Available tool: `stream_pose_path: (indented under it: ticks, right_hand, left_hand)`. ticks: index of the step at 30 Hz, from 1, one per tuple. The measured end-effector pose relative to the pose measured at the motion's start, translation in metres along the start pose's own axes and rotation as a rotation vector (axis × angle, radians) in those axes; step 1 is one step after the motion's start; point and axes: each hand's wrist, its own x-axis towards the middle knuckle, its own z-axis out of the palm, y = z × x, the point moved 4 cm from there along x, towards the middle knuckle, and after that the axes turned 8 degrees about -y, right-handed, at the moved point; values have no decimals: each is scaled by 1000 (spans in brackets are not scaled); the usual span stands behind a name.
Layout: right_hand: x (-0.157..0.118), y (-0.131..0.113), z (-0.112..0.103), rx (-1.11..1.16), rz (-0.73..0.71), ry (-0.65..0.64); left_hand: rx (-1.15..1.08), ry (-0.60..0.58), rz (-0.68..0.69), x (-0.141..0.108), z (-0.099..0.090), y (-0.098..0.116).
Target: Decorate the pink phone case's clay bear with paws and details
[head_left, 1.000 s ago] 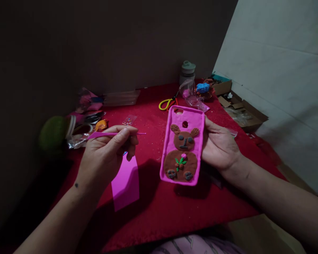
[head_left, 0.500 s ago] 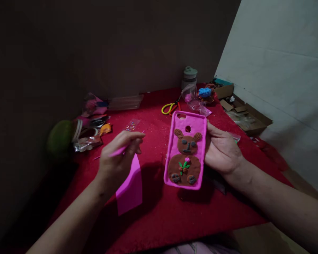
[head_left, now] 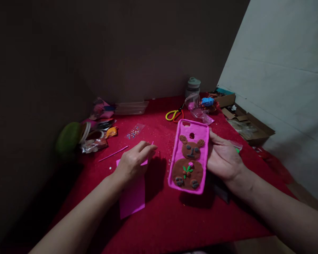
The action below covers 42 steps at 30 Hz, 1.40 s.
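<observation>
My right hand (head_left: 225, 157) is closed on the right edge of a pink phone case (head_left: 192, 126), raised and tilted above the red cloth. A brown clay bear with grey eyes, nose and paws decorates the case, and a pink clay flower with green leaves lies on its belly. Left of the case, my left hand (head_left: 134, 160) has its fingers pinched together on a thin pink clay tool (head_left: 152, 143); only the tip shows. Beneath that hand lies a bright pink sheet (head_left: 132, 201). A second pink stick (head_left: 113, 154) rests on the cloth nearby.
Yellow-and-red-handled pliers (head_left: 175, 114), a lidded bottle (head_left: 193, 86) and blue clay (head_left: 207, 102) sit at the back. A rhinestone sheet (head_left: 135, 131) lies left of centre. Bagged clay (head_left: 111, 132) and a green round object (head_left: 68, 139) are at left, cardboard boxes (head_left: 254, 123) at right.
My left hand has moved lower and right, over the pink sheet, and its tool is now mostly hidden. My right hand still holds the case; the view has shifted slightly.
</observation>
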Motion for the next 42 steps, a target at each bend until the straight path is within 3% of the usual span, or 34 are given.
stream_pose_path:
  ticks: [8,13,16,20,25,28,34,42]
  right_hand:
    - [-1,-6,0,-32,-60,134]
    - [0,-7,-4,-146,-44,35]
    - [0,-8,-8,-162,-39,41]
    - [1,-9,-9,-137,-80,81]
    - [2,-10,-10,-119,-82,90]
    - [2,-12,-10,-112,-89,115]
    - [1,-11,-6,-96,-98,160]
    - [2,-10,-8,-131,-87,144]
  left_hand:
    - [-60,-135,-24,-1,9,6]
    - [-206,-219,-141,4,6,4]
    - [-357,-228,-235,8,0,6]
    - [-690,-241,-402,7,-5,16]
    - [-1301,-505,-580,-3,8,42]
    - [-1578,-586,-643,-6,15,53]
    - [-1865,-523,-747,-6,26,60]
    - [-1993,-432,-758,-4,29,58]
